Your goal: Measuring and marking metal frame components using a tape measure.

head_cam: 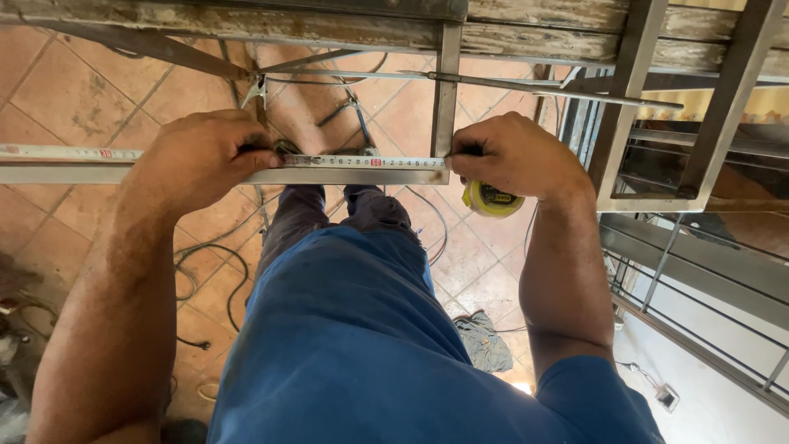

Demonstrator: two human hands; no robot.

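- Looking down past the blue shirt (353,345), both forearms reach forward to a horizontal steel bar (49,173) at chest level.
- Left hand (201,156): fingers curled over the top of the bar, pinning the white tape blade (362,162) flat against it. Fingertips are folded under the knuckles and cannot be seen; the grip appears closed on blade and bar together.
- Right hand (514,156): fingers closed around something small at the bar's end, just where the blade stops. What the fingertips pinch is hidden by the knuckles.
- Yellow tape case (491,199): hangs just below the right palm, partly covered by it; whether the fingers hold it or it dangles cannot be told.
- Blade runs from beyond the left fingers, cut off at the picture's left edge, across to the right fingers.
- Beyond the fingers: an upright steel post (446,90) meets the bar; thin rods (526,85) cross behind.
- Farther below: tiled floor (74,90), loose cables (209,263), a grey rag (485,341).
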